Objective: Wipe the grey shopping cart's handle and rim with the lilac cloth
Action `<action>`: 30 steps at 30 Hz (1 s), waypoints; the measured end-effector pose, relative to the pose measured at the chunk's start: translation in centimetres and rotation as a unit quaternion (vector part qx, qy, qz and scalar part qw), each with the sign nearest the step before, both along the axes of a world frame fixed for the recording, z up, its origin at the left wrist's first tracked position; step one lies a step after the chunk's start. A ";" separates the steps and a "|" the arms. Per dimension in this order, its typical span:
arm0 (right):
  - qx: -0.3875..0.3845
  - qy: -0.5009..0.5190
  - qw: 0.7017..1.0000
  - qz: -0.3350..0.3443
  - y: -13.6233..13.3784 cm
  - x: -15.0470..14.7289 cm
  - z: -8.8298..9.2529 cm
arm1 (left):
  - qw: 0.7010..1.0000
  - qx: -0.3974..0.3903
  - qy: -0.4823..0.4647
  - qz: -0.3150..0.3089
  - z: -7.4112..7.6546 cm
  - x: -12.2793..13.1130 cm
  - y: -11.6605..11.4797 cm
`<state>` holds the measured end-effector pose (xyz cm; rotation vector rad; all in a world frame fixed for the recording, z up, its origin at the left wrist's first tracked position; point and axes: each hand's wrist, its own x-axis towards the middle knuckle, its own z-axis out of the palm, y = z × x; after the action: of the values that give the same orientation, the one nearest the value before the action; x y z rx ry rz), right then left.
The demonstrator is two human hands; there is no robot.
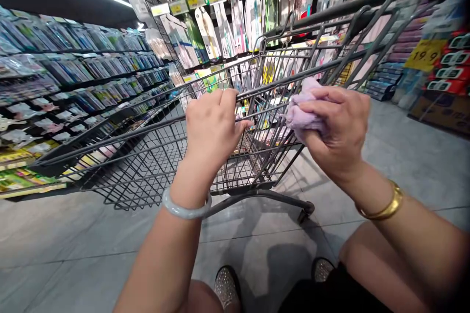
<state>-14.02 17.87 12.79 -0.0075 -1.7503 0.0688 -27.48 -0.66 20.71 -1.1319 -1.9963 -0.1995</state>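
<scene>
The left hand (213, 124) sat just left of the frame's centre, at about 10 o'clock from it. Its forearm rose from 6 o'clock, and the back of the hand faced the camera. Its fingers were curled over the top rail (268, 87) of a grey wire shopping cart (147, 166), closed around that bar in a firm grip. A pale green bangle (185, 210) circled the wrist.

The right hand (336, 124) lay at 3 o'clock from the left one, its forearm coming in from 5 o'clock with the wrist bent inward. It was clenched around a bunched lilac cloth (303, 112), which bulged out of the fist toward 9 o'clock and pressed against the cart's wires just below the same rail. A gold bangle (385, 208) sat on that wrist.

The cloth lay between the 2 hands, touching the right hand and the cart but apart from the left hand.

At 6 o'clock, 2 glittery shoes (225, 286) stood on the grey tiled floor (55, 234) between bare knees. Store shelves (73, 68) packed with small packaged goods ran along 9 o'clock. Hanging packets (223, 24) filled 12 o'clock behind the cart. A yellow price sign (424, 55) reading 19.9 hung at 2 o'clock.
</scene>
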 end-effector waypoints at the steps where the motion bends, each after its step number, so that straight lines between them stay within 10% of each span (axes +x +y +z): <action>1: 0.000 -0.001 1.000 -0.007 0.0 -0.2 -0.4 | 1.000 0.002 0.001 0.000 0.0 0.0 0.1; 7: 0.226 -0.158 0.960 0.050 -2.1 -1.9 -4.2 | 1.000 0.026 0.011 0.002 0.0 -0.1 0.6; 14: 0.023 0.030 0.999 0.004 1.4 0.5 0.6 | 0.990 0.132 0.045 -0.012 -1.7 -0.9 1.6; 21: 0.242 -0.166 0.955 0.047 -1.6 -1.9 -5.0 | 0.983 0.175 0.044 -0.027 -2.1 -1.4 2.2; 27: 0.048 0.029 0.998 0.013 1.1 0.8 0.6 | 0.983 0.163 0.081 -0.005 -1.8 -1.4 2.1; 30: 0.029 0.056 0.998 -0.014 1.6 0.7 0.5 | 0.984 0.160 0.077 -0.002 -1.7 -1.3 2.0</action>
<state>-13.37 19.45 13.26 0.0140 -1.6391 -0.0021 -28.75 1.34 19.05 -0.9160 -1.7499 -0.4062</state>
